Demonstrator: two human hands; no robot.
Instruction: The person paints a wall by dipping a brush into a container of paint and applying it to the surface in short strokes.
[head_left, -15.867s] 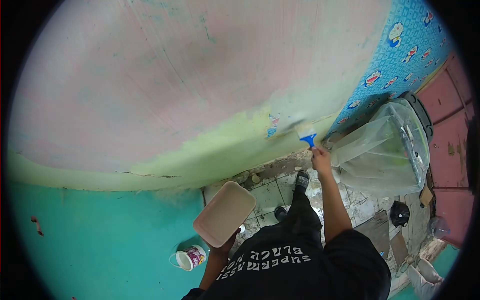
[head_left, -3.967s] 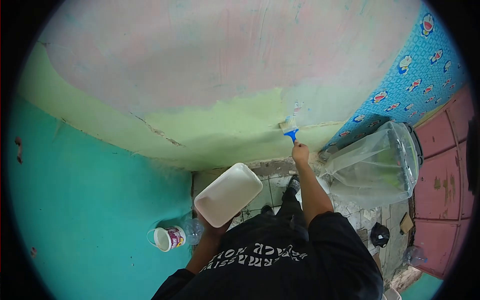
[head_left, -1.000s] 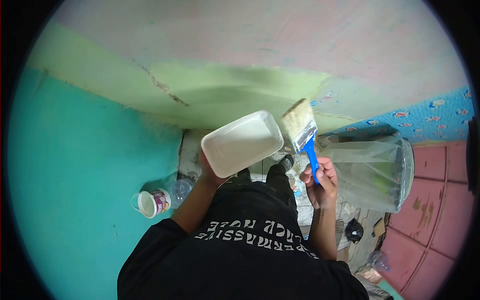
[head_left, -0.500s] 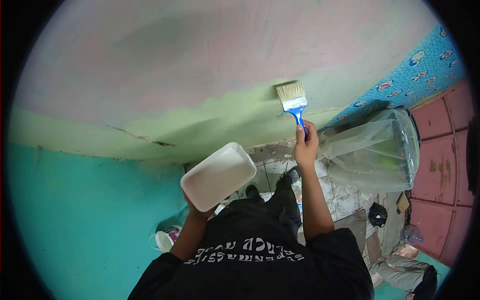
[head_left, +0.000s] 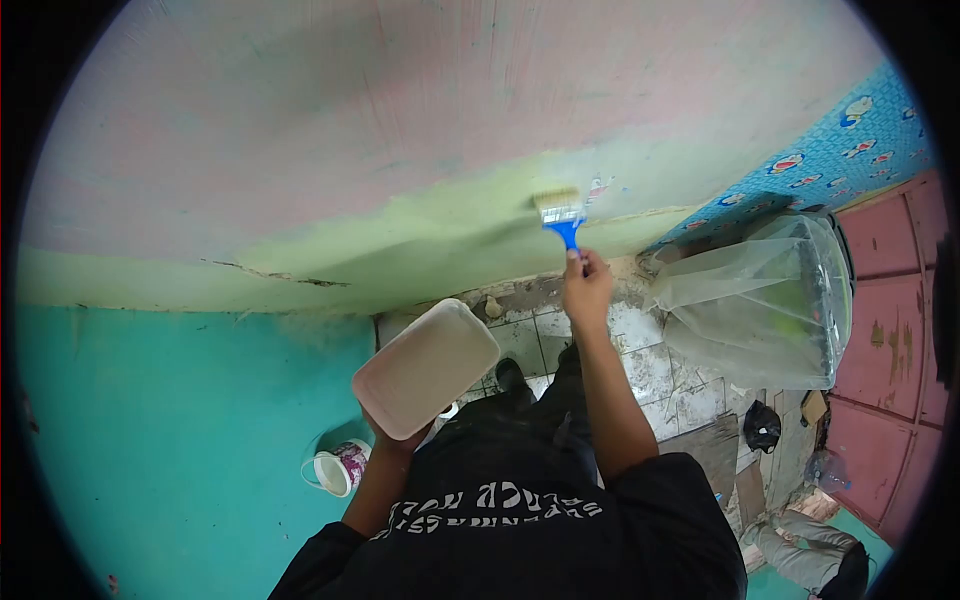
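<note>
A blue-handled paintbrush (head_left: pixel 563 215) is gripped by its handle in my right hand (head_left: pixel 587 283). Its pale bristles rest against, or very near, the yellow-green part of the wall (head_left: pixel 430 225), just left of a small torn patch. My left hand (head_left: pixel 392 437) supports a white rectangular tub (head_left: pixel 428 370) from below and behind, with most of its fingers hidden by it. The tub is tilted and its inside faces up; whether a thin layer of liquid lies in it I cannot make out.
Clear plastic sheeting (head_left: pixel 740 300) covers a bulky item at the right, beside pink metal doors (head_left: pixel 885 345). A white bucket (head_left: pixel 338 470) stands at lower left. Worn floor tiles (head_left: pixel 640 385), a black bag (head_left: pixel 762 427) and a person's trousered legs (head_left: pixel 805 545) are at the right.
My right hand has moved the paintbrush left and slightly down along the wall, uncovering the torn patch. The tub in my left hand has shifted slightly down and left in view.
</note>
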